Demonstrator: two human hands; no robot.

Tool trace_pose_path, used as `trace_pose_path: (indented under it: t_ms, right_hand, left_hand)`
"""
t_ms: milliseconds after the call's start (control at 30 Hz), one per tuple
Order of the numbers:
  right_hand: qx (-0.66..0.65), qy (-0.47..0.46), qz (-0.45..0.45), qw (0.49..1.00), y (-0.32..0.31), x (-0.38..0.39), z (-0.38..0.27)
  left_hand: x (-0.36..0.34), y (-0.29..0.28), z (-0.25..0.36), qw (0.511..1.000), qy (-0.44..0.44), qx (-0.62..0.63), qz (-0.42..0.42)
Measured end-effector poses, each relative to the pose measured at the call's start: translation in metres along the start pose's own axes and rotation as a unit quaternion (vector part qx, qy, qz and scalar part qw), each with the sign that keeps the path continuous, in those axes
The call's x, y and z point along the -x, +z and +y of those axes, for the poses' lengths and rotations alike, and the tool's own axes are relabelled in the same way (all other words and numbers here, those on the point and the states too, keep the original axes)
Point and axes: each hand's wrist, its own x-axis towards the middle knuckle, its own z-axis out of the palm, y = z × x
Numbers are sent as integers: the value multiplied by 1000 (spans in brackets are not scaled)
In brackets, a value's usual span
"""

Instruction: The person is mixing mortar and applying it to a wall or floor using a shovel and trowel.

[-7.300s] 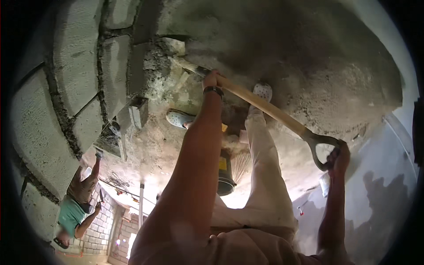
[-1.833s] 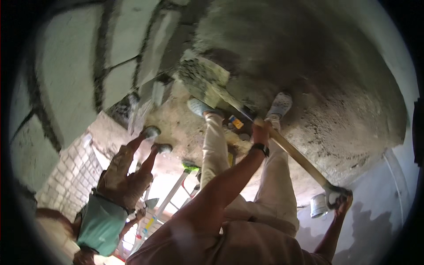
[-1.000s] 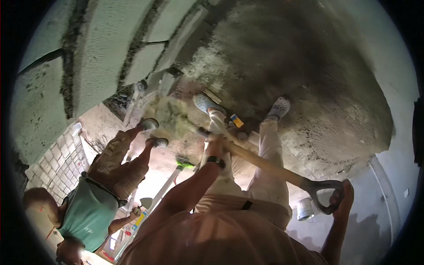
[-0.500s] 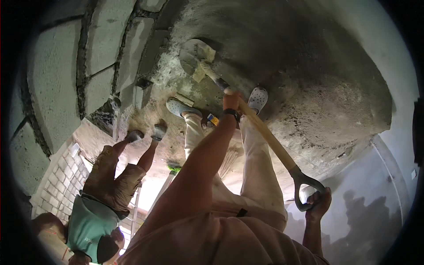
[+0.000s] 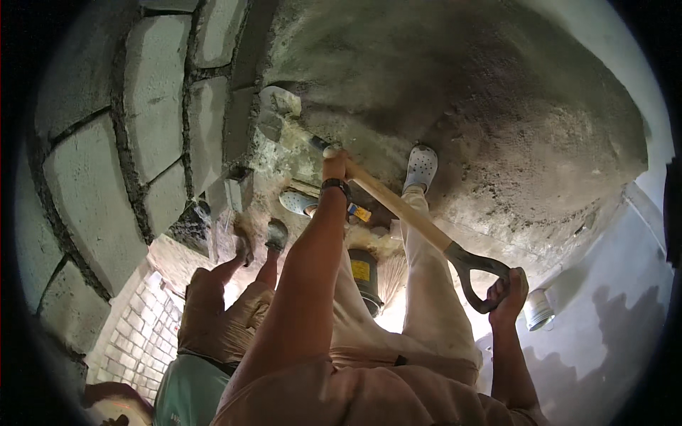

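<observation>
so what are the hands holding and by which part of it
A shovel: the left hand grips its wooden shaft toward the blade, the right hand its dark D-shaped handle.

Dim over most of the floor [image 5: 526, 163], darkest top centre; strong white glare low down behind the legs [image 5: 433, 284]. Right wall [image 5: 568, 305] paler, with dark patches, shadow or damp unclear. Shovel [image 5: 401, 209] reads fairly sharp; fisheye bends the block wall [image 5: 153, 99], edges black.
</observation>
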Motion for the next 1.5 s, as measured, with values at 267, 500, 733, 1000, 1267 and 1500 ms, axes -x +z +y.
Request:
trace_pose_path:
  t_ms: [267,500,733,1000,1267,1500]
  right_hand:
    - [-61,52,0,997,-87,-25,20]
    - [-100,66,-29,992,-176,-69,14]
    - [-52,9,174,983,-276,-12,-23]
    - [-91,2,158,983,-163,-48,-25]
    - [-108,-16,122,987,3,-55,-69]
    - [-117,-31,81,989,94,-74,-95]
  left_hand:
    - [41,46,-14,1000,-11,-9,-9]
    - [-8,69,-85,942,324,-77,-53]
    - [139,285,-59,982,110,-84,-132]
    - [39,261,16,983,60,-116,-131]
    - [13,204,184,995,-6,-86,-50]
    - [-36,142,273,996,38,-52,-54]
